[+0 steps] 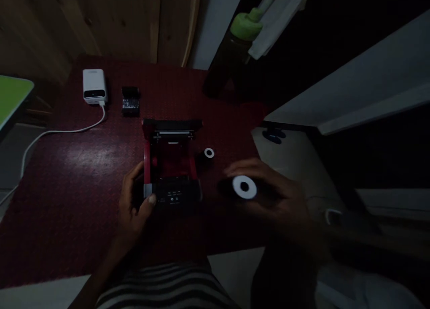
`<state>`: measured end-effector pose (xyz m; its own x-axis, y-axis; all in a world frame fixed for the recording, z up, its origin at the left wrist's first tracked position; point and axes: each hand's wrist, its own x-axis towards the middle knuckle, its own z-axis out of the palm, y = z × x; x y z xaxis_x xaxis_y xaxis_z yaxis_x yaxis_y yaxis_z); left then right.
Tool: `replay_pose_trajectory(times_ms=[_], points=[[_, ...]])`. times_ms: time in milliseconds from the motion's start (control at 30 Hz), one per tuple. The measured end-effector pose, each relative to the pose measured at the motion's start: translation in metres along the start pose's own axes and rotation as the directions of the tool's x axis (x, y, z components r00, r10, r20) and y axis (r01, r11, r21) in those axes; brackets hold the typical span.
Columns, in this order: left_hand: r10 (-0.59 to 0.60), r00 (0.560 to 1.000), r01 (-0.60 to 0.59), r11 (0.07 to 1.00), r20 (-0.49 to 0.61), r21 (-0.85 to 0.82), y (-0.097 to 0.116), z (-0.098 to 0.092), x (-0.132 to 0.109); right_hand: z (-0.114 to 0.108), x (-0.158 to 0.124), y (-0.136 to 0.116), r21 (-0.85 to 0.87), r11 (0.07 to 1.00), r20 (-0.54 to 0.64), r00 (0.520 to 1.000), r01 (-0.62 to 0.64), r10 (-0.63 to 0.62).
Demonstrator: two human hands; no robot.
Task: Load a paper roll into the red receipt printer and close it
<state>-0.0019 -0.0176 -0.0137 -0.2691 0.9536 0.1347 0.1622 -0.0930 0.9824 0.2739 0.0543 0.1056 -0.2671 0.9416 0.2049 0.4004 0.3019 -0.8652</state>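
A red and black label printer [173,197] sits on the red table with its lid raised and its inner bay exposed. My left hand [132,206] grips its front left corner, the thumb resting on the black front panel and the fingers round the side. To the right of the printer, my right hand [278,192] is closed around a paper roll [251,189] whose white ring-shaped end with a dark core faces me. Motion blur softens that hand. A smaller roll [209,152] with a white end stands just right of the printer.
A white power bank [94,85] with a cable lies at the back left, beside a small black item [130,102] I cannot identify. A green-capped bottle [247,27] stands at the back right. The red table [83,201] ends near my striped clothing.
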Motion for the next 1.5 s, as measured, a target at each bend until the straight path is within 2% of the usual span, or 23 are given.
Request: replay_pose_trajectory(times_ms=[100,200,300,433,567,700,767,867,933,1033,1133,1200,1300,1400,1500], points=[[-0.036,0.999,0.036,0.999,0.009,-0.005,0.000,-0.001,0.000,-0.001,-0.024,0.033,0.054,0.982,-0.126,0.975,-0.179,0.185],[-0.059,0.998,0.059,0.998,0.009,-0.010,0.003,-0.001,0.000,0.021,-0.038,0.069,0.063,0.944,-0.157,0.931,-0.324,0.330],[-0.054,0.999,0.054,0.998,0.005,-0.019,0.005,0.000,0.001,0.049,-0.039,0.094,0.079,0.941,-0.141,0.931,-0.329,0.337],[-0.049,0.999,0.049,0.999,0.000,-0.004,0.003,0.000,0.001,0.069,-0.034,0.105,0.073,0.957,-0.085,0.954,-0.281,0.286],[-0.077,0.997,0.077,0.997,-0.001,0.007,0.001,-0.001,-0.001,0.062,-0.038,0.101,0.073,0.964,-0.029,0.966,-0.254,0.257],[-0.119,0.993,0.119,0.993,-0.010,0.017,0.005,-0.001,-0.001,0.032,-0.042,0.092,0.115,0.935,0.052,0.942,-0.337,0.333],[-0.111,0.994,0.111,0.993,-0.012,0.030,0.008,-0.001,-0.001,0.017,-0.034,0.089,0.156,0.903,0.073,0.917,-0.400,0.393],[-0.096,0.995,0.096,0.995,-0.016,0.025,0.008,0.000,0.000,0.012,-0.007,0.096,0.174,0.907,-0.063,0.915,-0.384,0.400],[-0.081,0.997,0.082,0.996,-0.017,0.025,0.006,0.000,0.001,0.022,0.015,0.108,0.156,0.931,-0.140,0.925,-0.331,0.353],[-0.055,0.998,0.055,0.998,-0.015,0.030,0.002,-0.001,0.000,0.047,0.040,0.126,0.137,0.949,-0.128,0.945,-0.284,0.301],[-0.028,0.999,0.029,0.999,-0.016,0.028,0.000,-0.002,0.000,0.061,0.048,0.133,0.119,0.961,-0.145,0.953,-0.251,0.267],[-0.018,1.000,0.018,0.999,-0.006,0.036,0.001,-0.002,0.000,0.056,0.044,0.125,0.117,0.963,-0.171,0.951,-0.242,0.259],[-0.031,0.999,0.030,0.998,0.010,0.061,0.003,-0.003,0.001,0.030,0.034,0.089,0.113,0.970,-0.162,0.959,-0.216,0.233],[-0.031,1.000,0.031,0.998,0.004,0.053,0.003,-0.002,0.000,0.000,0.026,0.036,0.014,0.993,-0.008,0.993,-0.117,0.117],[-0.012,1.000,0.012,0.999,0.017,0.037,0.003,-0.001,0.001,-0.008,0.030,-0.005,-0.138,0.990,0.166,0.986,0.021,0.003]])
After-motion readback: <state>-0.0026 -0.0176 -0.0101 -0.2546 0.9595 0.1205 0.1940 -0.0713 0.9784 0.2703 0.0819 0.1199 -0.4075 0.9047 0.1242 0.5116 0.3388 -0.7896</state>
